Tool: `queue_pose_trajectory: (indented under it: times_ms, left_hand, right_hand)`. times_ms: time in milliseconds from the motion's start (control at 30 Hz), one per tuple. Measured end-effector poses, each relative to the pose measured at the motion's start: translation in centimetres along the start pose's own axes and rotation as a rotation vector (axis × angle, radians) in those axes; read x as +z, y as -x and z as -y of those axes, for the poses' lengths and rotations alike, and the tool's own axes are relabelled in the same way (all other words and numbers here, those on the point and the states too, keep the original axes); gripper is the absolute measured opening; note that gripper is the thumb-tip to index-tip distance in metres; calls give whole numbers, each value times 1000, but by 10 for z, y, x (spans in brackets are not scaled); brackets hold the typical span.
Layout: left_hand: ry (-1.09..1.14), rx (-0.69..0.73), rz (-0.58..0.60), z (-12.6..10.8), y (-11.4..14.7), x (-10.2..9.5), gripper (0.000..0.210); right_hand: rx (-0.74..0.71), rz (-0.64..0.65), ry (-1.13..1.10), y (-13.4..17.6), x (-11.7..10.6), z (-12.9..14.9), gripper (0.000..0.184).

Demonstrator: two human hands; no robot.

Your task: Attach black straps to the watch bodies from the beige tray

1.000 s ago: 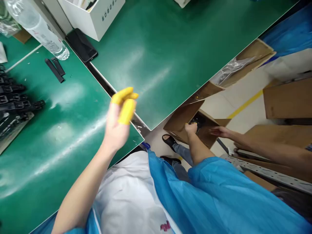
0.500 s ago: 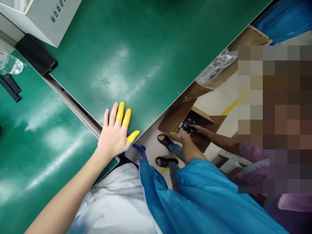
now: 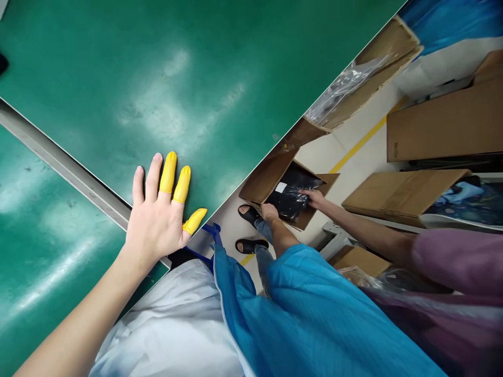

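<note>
My left hand (image 3: 155, 222) rests palm down on the green tabletop (image 3: 236, 63), fingers spread, with yellow finger cots on the thumb and two fingers. Holding nothing, it lies near the table's corner. Below the table edge on the right, my right hand (image 3: 269, 211) reaches from a blue sleeve to an open cardboard box (image 3: 267, 175). Its fingers are closed at the near edge of a shiny black plastic bag (image 3: 293, 189) with a white label. Another person's hand (image 3: 313, 198) touches the bag's other side.
A taller carton (image 3: 361, 78) with clear plastic stands against the table edge. More cartons (image 3: 444, 125) are on the right, one holding blue bundles (image 3: 463, 196). A gap with a grey rail (image 3: 66, 165) separates two green tabletops. My sandalled feet (image 3: 251, 246) are beside the box.
The view has swung right, so the white box and black phone have mostly left it. The black bag now shows larger at the box opening. My left hand stays on the table.
</note>
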State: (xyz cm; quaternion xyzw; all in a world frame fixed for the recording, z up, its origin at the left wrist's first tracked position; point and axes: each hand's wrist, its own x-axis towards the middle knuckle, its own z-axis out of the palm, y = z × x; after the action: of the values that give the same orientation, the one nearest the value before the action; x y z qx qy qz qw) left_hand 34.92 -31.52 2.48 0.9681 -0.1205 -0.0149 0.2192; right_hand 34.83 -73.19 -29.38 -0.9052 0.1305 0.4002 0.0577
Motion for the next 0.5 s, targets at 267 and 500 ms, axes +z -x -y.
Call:
queue_pose_trajectory:
  times_ms: [267,500]
  left_hand:
    - [-12,-18,-16,-2,-2,0,78]
    - [4,40,-110,3,-2,4,77]
  right_hand:
    - [19,108,-156,15,11,28,39]
    - [32,-153,-673,64,-27,37,41]
